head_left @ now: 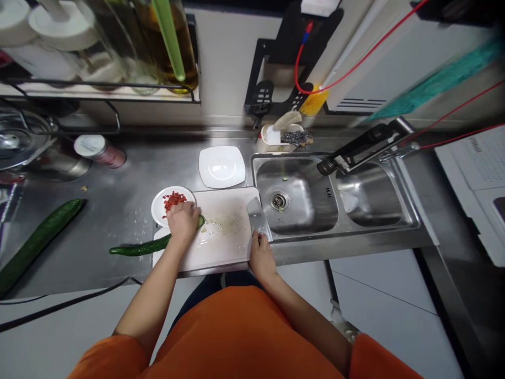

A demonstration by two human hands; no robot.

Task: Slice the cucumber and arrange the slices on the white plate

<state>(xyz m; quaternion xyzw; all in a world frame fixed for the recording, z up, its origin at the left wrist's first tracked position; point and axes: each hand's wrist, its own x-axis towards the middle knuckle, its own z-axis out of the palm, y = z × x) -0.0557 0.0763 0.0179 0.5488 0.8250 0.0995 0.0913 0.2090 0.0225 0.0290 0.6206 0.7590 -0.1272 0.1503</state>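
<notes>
My left hand (pixel 183 223) is closed over a cut cucumber (pixel 140 248), which lies across the left part of the white cutting board (pixel 232 247). The cucumber's sliced end shows just right of my fingers, and its tail reaches past the board onto the counter. A white plate (pixel 158 206) of chopped red pieces (pixel 173 202) sits right behind that hand. At the board's right edge, my right hand (pixel 263 259) is wrapped round the handle of a cleaver (pixel 258 215), whose broad blade points away from me. Wet traces mark the middle of the board.
Behind the board lies a white square plate (pixel 222 166). A steel double sink (pixel 295 210) adjoins on the right, with a black faucet (pixel 355 147) over it. Another cucumber (pixel 39 245) rests at the far left, near a shaker jar (pixel 100 151). Bottles stand on a rack (pixel 158 90) above.
</notes>
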